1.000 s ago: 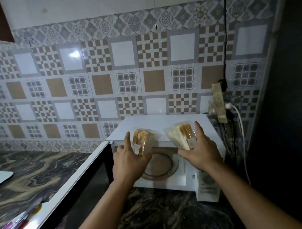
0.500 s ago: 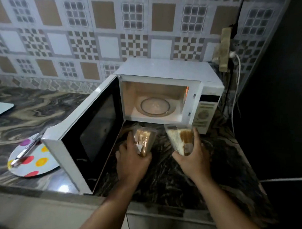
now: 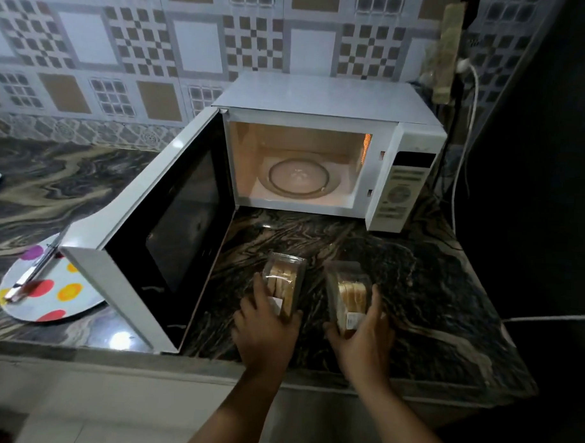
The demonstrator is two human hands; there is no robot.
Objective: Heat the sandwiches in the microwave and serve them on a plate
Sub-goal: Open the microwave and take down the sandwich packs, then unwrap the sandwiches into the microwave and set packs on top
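Sandwiches sit in two clear plastic packs low over the dark marble counter [image 3: 414,292], in front of the open microwave [image 3: 322,99]: the left pack [image 3: 284,284] gripped by the left hand [image 3: 264,333], the right pack [image 3: 346,297] by the right hand [image 3: 360,339], fingers curled round each. Whether they already touch the stone I cannot tell. I'd reckon the packaging should come off first, so setting both down flat and opening one at a time looks wise. The door [image 3: 158,236] stands wide, the lit cavity's glass turntable [image 3: 298,178] bare. A spotted plate [image 3: 49,295] with tongs [image 3: 34,275] on it waits beyond the door, partly hidden by it.
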